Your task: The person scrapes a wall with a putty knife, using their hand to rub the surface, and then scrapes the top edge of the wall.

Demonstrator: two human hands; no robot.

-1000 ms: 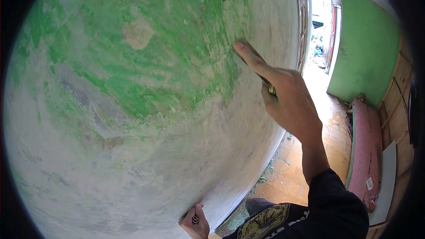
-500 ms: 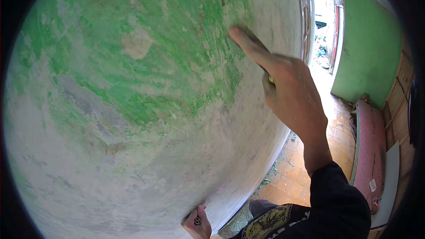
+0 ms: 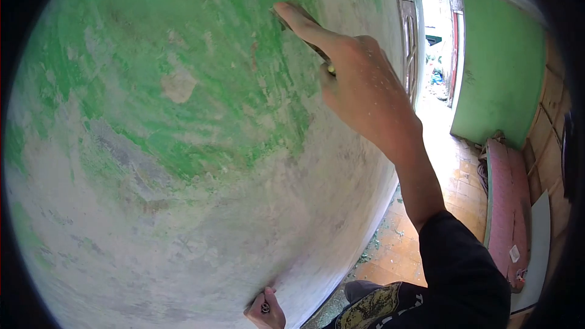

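Our right grip (image 3: 367,85), beyond a black sleeve (image 3: 460,262), is closed around a thin dark tool (image 3: 318,52), index finger stretched along it to the tip, which lies at the green paint (image 3: 207,128) on the near wall (image 3: 158,256); we cannot tell whether it touches. Low by the same wall's pale, worn part, our left grip (image 3: 266,312) is curled around a thing whose dark round end (image 3: 265,307) shows, the rest hidden. Past the wall's foot we see an orange tiled floor (image 3: 407,256) with scattered green flakes (image 3: 368,248). Farther off, a pink slab (image 3: 506,189) is beside a white panel (image 3: 538,247); beyond are a far green wall (image 3: 499,67) and a bright doorway (image 3: 434,94).
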